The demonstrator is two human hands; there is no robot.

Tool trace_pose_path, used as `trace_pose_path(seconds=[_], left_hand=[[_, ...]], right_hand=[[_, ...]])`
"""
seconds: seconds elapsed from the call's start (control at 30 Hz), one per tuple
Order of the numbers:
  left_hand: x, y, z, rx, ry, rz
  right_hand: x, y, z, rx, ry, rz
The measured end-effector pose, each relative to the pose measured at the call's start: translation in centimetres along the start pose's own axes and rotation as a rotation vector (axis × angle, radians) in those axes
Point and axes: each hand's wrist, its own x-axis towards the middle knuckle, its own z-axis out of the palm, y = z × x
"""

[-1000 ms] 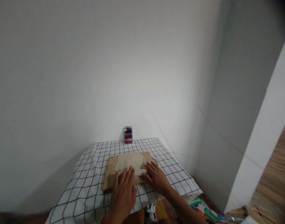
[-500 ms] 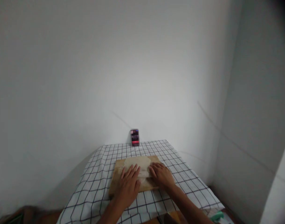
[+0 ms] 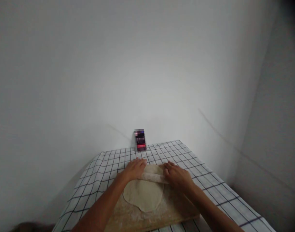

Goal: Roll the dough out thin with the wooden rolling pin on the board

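Observation:
A pale, floury rolling pin (image 3: 154, 177) lies crosswise on a flat, rounded sheet of dough (image 3: 144, 195). Over the pin's left end rests my left hand (image 3: 135, 168), its fingers bent forward across it. My right hand (image 3: 178, 175) is curled over the other end, with the fingertips on the far side. Both palms hide the pin's ends. Beneath the dough is a wooden board (image 3: 130, 220) dusted with flour. Most of the dough shows on the near side of the pin, and a smaller part shows beyond it.
A white tablecloth with dark check lines (image 3: 89, 190) covers the table. At its far edge a small dark upright object (image 3: 140, 140), blurred by pixels, leans near the white wall (image 3: 147, 80). Another wall stands on the right.
Both hands have moved forward with the rolling pin toward the dough's far part. More dough is bare on the near side. The camera view has shifted, and the board appears larger and closer.

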Motion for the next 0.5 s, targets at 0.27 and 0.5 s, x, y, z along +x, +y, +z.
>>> trace_pose_path(seconds=[0.27, 0.5], left_hand=[[-2.3, 0.6, 1.0, -0.081, 0.158, -0.051], [-5.1, 2.1, 0.3, -0.048, 0.187, -0.101]], right_hand=[[-0.6, -0.8, -0.5, -0.021, -0.002, -0.02], [-1.2, -1.3, -0.3, -0.079, 0.038, -0.049]])
